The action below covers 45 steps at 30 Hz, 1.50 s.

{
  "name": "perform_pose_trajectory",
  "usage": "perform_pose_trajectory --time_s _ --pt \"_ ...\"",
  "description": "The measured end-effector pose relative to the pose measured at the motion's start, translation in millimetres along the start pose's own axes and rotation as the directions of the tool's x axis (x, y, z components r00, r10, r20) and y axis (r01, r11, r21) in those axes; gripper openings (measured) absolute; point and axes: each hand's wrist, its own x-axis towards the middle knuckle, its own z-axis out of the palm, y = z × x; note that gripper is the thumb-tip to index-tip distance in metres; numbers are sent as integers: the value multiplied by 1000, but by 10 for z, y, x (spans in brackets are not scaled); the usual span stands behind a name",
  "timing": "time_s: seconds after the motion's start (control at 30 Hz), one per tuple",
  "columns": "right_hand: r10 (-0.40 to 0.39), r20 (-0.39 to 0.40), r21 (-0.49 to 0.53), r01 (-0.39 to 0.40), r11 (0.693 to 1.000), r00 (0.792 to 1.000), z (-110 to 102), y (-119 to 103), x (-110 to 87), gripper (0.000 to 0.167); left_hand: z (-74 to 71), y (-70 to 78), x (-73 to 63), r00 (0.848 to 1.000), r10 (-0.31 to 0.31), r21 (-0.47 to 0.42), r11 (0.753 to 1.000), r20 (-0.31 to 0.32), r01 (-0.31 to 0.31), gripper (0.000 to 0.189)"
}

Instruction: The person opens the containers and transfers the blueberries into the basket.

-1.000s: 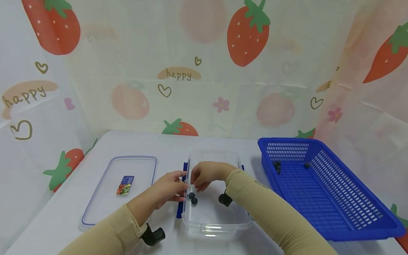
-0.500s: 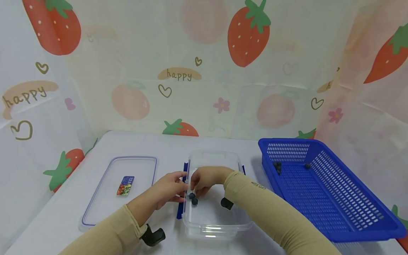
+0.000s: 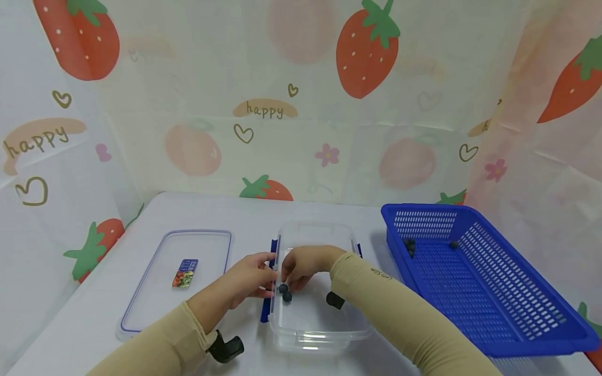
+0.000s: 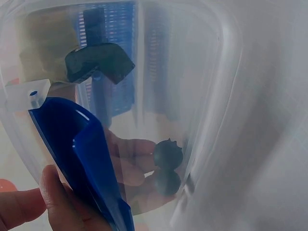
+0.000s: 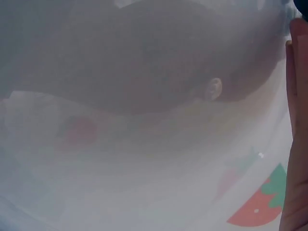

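A clear plastic food storage box (image 3: 324, 331) stands open-topped, a blue latch (image 3: 265, 308) hanging on its left side. My left hand (image 3: 249, 274) grips that side by the latch, thumb near the rim. My right hand (image 3: 303, 266) reaches down inside with curled fingers, pinching at the farther of two dark blueberries (image 3: 283, 289) beside the left wall. Both blueberries (image 4: 168, 154) show through the wall in the left wrist view, fingertips right behind them. The right wrist view catches only the edge of the right hand (image 5: 297, 130) and a dark bit of berry at the corner.
A clear lid (image 3: 155, 308) with a blue seal and a colourful label (image 3: 185, 273) lies at the left. To the right stands a blue perforated basket (image 3: 484, 292) with several blueberries (image 3: 409, 247) at its left wall and another (image 3: 453, 244) farther right.
My right hand has lowered and come slightly nearer, its fingertips now at the blueberries; between half a second ago and now it holds still. The left hand stays in place.
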Motion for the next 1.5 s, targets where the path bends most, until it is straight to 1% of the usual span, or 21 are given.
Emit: perform_pose_trajectory --time_s 0.27,0.5,0.63,0.8,0.9,1.03,1.23,1.33,1.5 --pt "-19 -69 -35 16 999 997 -61 7 27 15 -1 5 -1 1000 -5 1 1000 -2 5 53" --pt "-71 -83 -2 71 997 994 -84 27 53 10 0 19 -18 1000 -12 3 1000 -6 12 55" --pt "-83 -96 4 83 997 992 -93 14 43 8 0 18 -15 1000 -13 6 1000 -7 13 55" --pt "-87 -94 -24 85 996 992 -133 -13 19 7 2 14 -9 1000 -16 13 1000 -8 16 54" --pt "-102 -116 -35 99 994 988 -186 -34 -10 7 3 15 -7 1000 -17 12 1000 -8 17 54" --pt "-136 -170 -29 133 991 976 -297 -73 -79 9 5 11 -6 1000 -21 14 1000 -14 21 53" --pt "-171 -234 -32 168 985 957 -535 -95 -234 11 7 7 -2 1000 -25 13 1000 -14 26 53" --pt "-178 -274 -28 177 984 945 -680 -97 -370 11 1 1 -5 1000 -24 13 1000 -13 24 54" --pt "-195 -336 1 208 978 921 -948 -53 -661 13 -8 -6 9 1000 -19 14 1000 -7 19 54"
